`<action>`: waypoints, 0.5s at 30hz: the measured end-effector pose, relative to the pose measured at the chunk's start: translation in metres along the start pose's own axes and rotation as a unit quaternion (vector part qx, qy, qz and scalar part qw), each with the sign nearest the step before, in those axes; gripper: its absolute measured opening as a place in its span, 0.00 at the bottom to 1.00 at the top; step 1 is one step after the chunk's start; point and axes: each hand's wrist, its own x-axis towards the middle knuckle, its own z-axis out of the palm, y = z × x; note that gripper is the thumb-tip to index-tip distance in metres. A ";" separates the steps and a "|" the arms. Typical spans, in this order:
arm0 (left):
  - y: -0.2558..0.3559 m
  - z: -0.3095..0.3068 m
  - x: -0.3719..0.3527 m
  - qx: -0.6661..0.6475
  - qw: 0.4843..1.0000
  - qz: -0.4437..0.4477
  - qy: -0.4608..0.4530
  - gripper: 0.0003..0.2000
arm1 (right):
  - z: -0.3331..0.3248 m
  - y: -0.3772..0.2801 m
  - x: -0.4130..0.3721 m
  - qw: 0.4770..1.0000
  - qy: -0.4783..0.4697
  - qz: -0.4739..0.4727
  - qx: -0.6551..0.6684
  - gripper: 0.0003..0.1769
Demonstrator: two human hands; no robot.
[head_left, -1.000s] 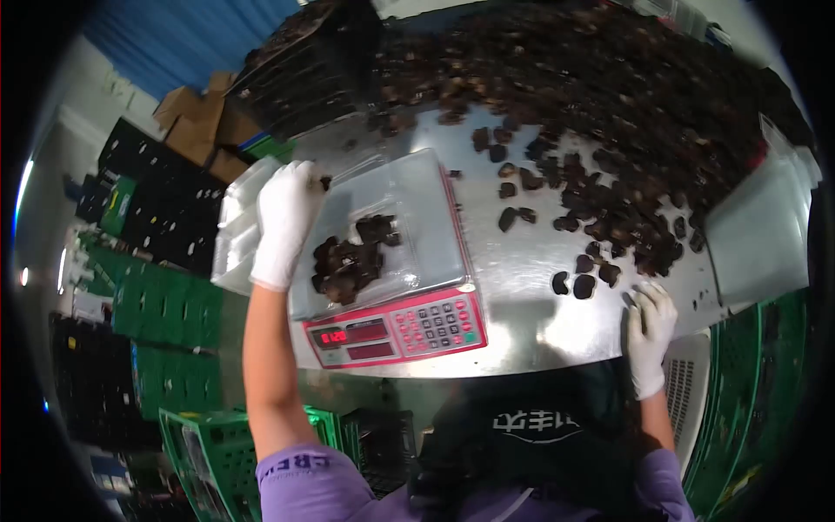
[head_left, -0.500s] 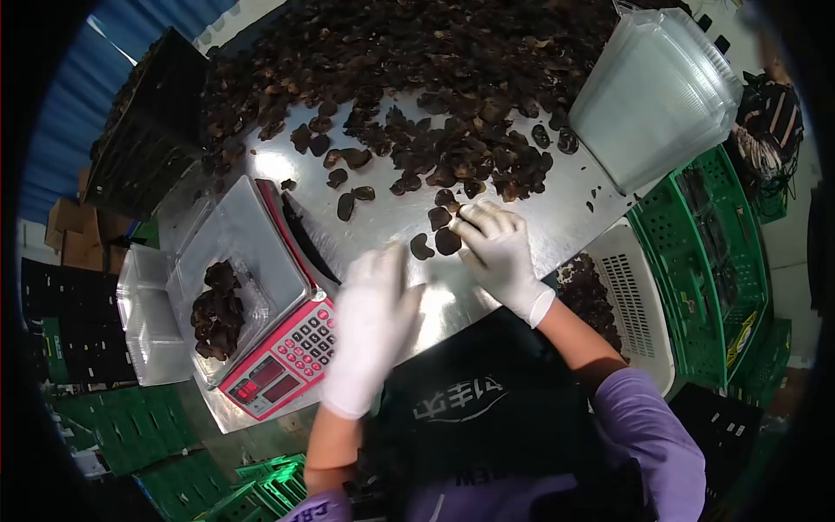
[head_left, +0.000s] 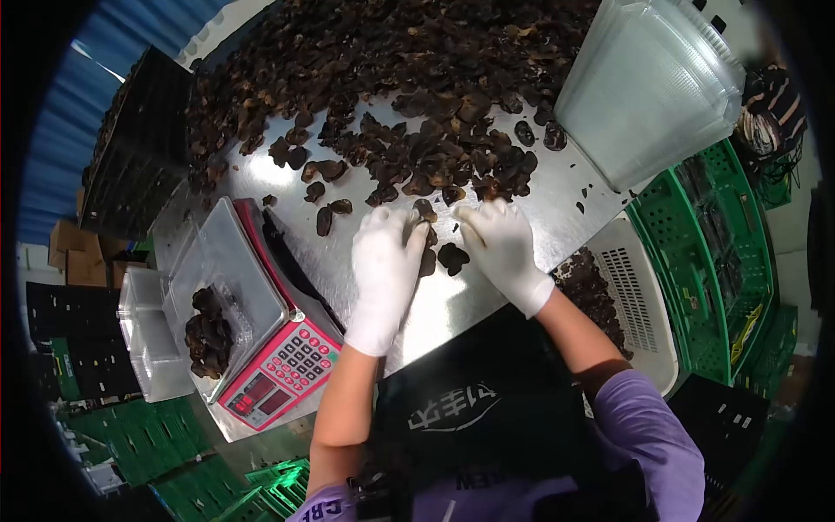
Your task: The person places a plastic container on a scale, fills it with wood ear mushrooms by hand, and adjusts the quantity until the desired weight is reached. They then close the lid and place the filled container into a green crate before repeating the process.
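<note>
Dark brown, glossy, wrinkled mushroom-like pieces (head_left: 417, 52) cover the far side of the shiny metal table (head_left: 452, 300), heaped thickly at the back and thinning to loose single ones towards the near edge. The white-gloved left hand (head_left: 383, 265) reaches over the near part of the table, thumb and forefinger close together beside a few of these pieces; whether one is pinched between them cannot be told. The right hand (head_left: 509, 252), also in a white glove, is opposite, well bent at the fingers, with the thumb near the forefinger; its grip, if any, cannot be made out. One dark piece (head_left: 453, 259) lies on the metal between the hands, slightly nearer than the fingertips.

To the left, a red-and-grey electronic scale (head_left: 300, 357) carries a clear plastic tray (head_left: 248, 326) with a clump of the same dark pieces. More clear plastic trays (head_left: 156, 339) are just left of the scale. A tall stack of clear plastic containers (head_left: 648, 96) leans at the far right of the table. Near right, beside the table, a white slotted basket (head_left: 657, 304) holds more dark pieces, with a green plastic crate (head_left: 704, 270) to its right.
</note>
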 end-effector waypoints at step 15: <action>0.029 -0.001 0.010 -0.109 0.986 -0.006 0.128 0.07 | -0.052 0.033 0.030 0.997 0.050 0.054 -0.004 0.06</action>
